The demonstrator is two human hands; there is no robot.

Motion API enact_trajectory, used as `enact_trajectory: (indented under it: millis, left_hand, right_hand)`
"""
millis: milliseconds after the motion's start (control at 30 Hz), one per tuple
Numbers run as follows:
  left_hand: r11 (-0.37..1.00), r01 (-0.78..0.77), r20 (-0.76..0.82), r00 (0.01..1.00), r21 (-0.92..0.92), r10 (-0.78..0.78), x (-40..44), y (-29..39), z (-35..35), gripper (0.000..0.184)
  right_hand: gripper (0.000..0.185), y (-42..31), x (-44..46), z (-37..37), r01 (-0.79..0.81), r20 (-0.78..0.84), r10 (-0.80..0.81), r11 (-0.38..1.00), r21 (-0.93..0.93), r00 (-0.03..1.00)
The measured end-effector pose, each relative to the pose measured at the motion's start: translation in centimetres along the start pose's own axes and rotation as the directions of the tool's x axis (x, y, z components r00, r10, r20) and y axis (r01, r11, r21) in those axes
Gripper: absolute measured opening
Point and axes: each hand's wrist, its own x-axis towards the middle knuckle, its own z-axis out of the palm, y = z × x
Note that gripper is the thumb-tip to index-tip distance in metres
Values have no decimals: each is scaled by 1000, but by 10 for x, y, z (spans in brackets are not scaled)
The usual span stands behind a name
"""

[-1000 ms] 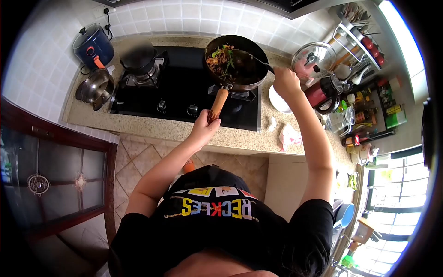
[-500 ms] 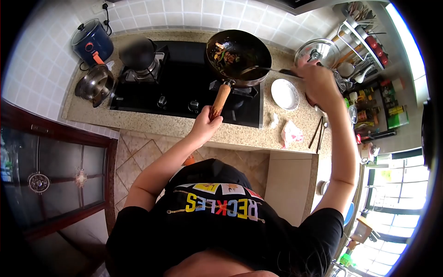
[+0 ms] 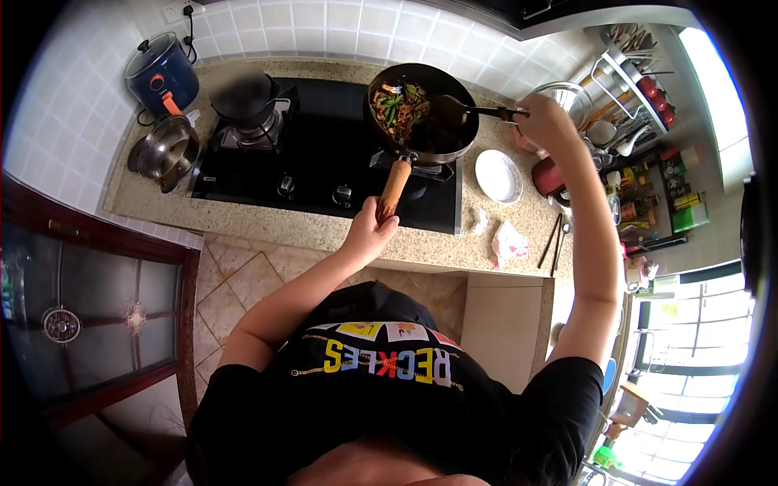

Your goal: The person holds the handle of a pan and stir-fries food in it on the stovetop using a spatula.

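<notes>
My left hand (image 3: 369,236) is closed around the wooden handle of a dark wok (image 3: 459,146), which is over the right burner. Inside the wok, chopped brown food with green pieces (image 3: 396,109) lies gathered on the left. My right hand (image 3: 548,123) grips the dark handle of a spatula (image 3: 486,111); its blade reaches into the right part of the wok, where the dark interior makes its outline hard to see. Close below the right forearm stand a white plate (image 3: 498,176) and a dark red container (image 3: 548,175), partly hidden by the arm.
A second black pan (image 3: 243,99) sits on the left burner. Beside the stove are a steel pot (image 3: 168,146) and a blue cooker (image 3: 161,77). A crumpled plastic bag (image 3: 509,243) and chopsticks (image 3: 551,243) lie near the counter's front edge. Bottles and utensils crowd the right wall.
The food now shows as a larger, spread pile on the wok's left side. The spatula blade has moved higher in the wok. My right hand has shifted slightly, uncovering the dark red container.
</notes>
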Motion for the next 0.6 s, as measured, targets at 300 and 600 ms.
enact_trajectory:
  millis: [300, 600]
  left_hand:
    - [999, 37, 71, 997, 26, -38, 20, 10, -20, 27]
    - [988, 157, 149, 976, 13, -157, 20, 20, -25, 30]
  right_hand:
    - [28, 22, 81, 81, -97, 279, 147, 978, -185, 949]
    - [21, -39, 7, 36, 203, -21, -203, 979, -5, 979]
